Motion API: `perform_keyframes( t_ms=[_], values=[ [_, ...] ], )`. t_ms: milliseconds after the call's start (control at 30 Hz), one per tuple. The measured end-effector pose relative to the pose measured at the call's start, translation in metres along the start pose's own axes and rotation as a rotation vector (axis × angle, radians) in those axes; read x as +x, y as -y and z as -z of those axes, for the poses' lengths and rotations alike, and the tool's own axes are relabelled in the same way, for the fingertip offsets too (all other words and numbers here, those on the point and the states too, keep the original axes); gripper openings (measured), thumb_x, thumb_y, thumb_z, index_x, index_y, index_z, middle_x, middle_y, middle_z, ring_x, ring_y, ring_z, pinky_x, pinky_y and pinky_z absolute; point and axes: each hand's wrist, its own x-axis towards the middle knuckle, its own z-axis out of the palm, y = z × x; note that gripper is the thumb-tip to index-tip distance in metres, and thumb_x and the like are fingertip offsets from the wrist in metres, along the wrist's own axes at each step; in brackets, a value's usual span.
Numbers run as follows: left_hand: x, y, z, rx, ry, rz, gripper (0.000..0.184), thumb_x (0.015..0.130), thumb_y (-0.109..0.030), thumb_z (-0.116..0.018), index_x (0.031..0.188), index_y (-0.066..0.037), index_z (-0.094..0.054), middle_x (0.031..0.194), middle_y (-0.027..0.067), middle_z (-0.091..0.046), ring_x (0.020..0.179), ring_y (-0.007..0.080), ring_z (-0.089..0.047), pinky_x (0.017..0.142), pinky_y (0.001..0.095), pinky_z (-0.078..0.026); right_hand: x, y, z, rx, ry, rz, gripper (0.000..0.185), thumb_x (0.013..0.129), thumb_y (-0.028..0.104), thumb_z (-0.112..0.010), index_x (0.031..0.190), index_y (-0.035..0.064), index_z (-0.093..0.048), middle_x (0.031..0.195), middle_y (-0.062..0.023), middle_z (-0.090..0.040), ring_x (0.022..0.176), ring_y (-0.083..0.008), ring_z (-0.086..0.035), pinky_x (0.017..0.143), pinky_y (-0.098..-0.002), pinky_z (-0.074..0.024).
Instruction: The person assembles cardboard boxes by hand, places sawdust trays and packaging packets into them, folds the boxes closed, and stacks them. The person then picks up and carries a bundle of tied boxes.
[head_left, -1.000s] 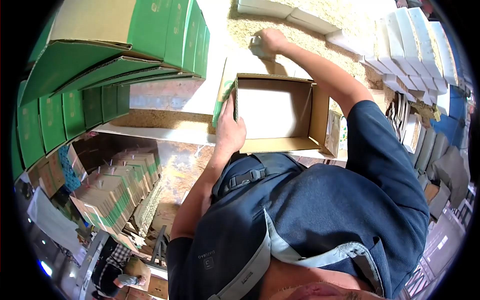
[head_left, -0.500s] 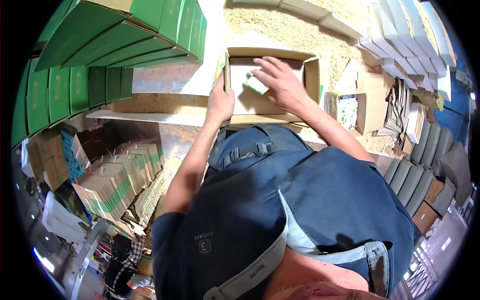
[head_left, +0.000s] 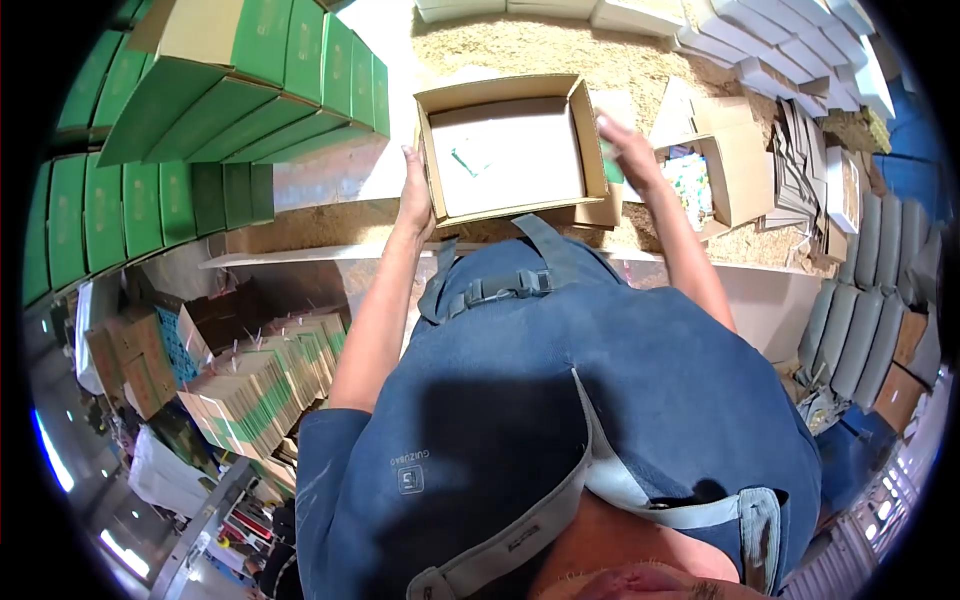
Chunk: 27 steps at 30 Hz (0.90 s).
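Observation:
An open cardboard box stands in front of me, with a small white and green packet lying on its pale bottom. My left hand holds the box's left wall from outside, thumb up along it, the other fingers hidden by the box. Just right of the box is my right hand, slightly blurred, fingers stretched out and nothing visible in it. A smaller open carton farther right holds colourful packets.
Green boxes are stacked at the left. White blocks line the back right. Flat cardboard bundles lie lower left, folded cardboard at the right. Grey rolls stand lower right.
My right hand has moved out of the box to its right side, leaving the packet on the bottom. The box and my left hand have shifted slightly left in view.

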Motion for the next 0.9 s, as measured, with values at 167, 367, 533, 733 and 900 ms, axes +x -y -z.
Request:
perform_keyframes(
  t_ms=[167, 367, 533, 733, 900],
  values=[
    [0.000, -0.007, -0.007, 0.332, 0.073, -0.007, 0.075, 0.098, -0.056, -0.040, 0.154, -0.014, -0.015, 0.153, 0.0207, -0.030, 0.140, 0.0315, -0.032, 0.113, 0.0395, -0.032, 0.026, -0.086, -0.011, -0.106, 0.067, -0.008, 0.095, 0.078, 0.047, -0.077, 0.146, -0.0028, -0.034, 0.141, -0.0173, -0.049, 0.131, -0.0249, -0.045, 0.111, -0.0392, -0.0320],
    [0.021, 0.019, 0.005, 0.650, 0.093, -0.170, 0.086, 0.085, -0.029, -0.072, 0.154, -0.028, -0.021, 0.151, 0.0208, -0.035, 0.136, 0.0338, -0.041, 0.112, 0.0440, -0.035, 0.037, -0.067, -0.032, -0.485, 0.088, 0.187, 0.087, 0.072, 0.037, -0.083, 0.137, -0.0039, -0.043, 0.123, -0.0203, -0.061, 0.113, -0.0246, -0.060, 0.099, -0.0346, -0.0464],
    [0.016, 0.017, 0.012, 0.751, 0.004, -0.288, 0.079, 0.087, -0.026, -0.070, 0.153, -0.027, -0.026, 0.155, 0.0115, -0.032, 0.139, 0.0298, -0.036, 0.118, 0.0444, -0.025, 0.011, -0.033, -0.049, -0.146, 0.123, 0.127, 0.076, 0.083, 0.024, -0.075, 0.143, -0.0023, -0.035, 0.129, -0.0157, -0.057, 0.114, -0.0247, -0.058, 0.100, -0.0355, -0.0456],
    [0.014, 0.015, 0.031, 0.651, 0.014, -0.329, 0.074, 0.086, -0.022, -0.071, 0.150, -0.016, -0.034, 0.151, 0.0187, -0.039, 0.138, 0.0282, -0.038, 0.114, 0.0359, -0.029, 0.030, -0.055, -0.042, 0.082, 0.219, -0.034, 0.085, 0.086, 0.032, -0.069, 0.149, -0.0050, -0.024, 0.139, -0.0184, -0.049, 0.131, -0.0242, -0.044, 0.107, -0.0350, -0.0358],
    [0.014, 0.016, 0.043, 0.521, 0.008, -0.325, 0.069, 0.083, -0.014, -0.073, 0.145, -0.021, -0.044, 0.144, 0.0159, -0.049, 0.130, 0.0219, -0.048, 0.107, 0.0300, -0.037, 0.020, -0.081, -0.047, 0.044, -0.006, 0.057, 0.079, 0.083, 0.034, -0.069, 0.142, -0.0086, -0.037, 0.134, -0.0185, -0.055, 0.128, -0.0246, -0.048, 0.111, -0.0347, -0.0291]
  ],
)
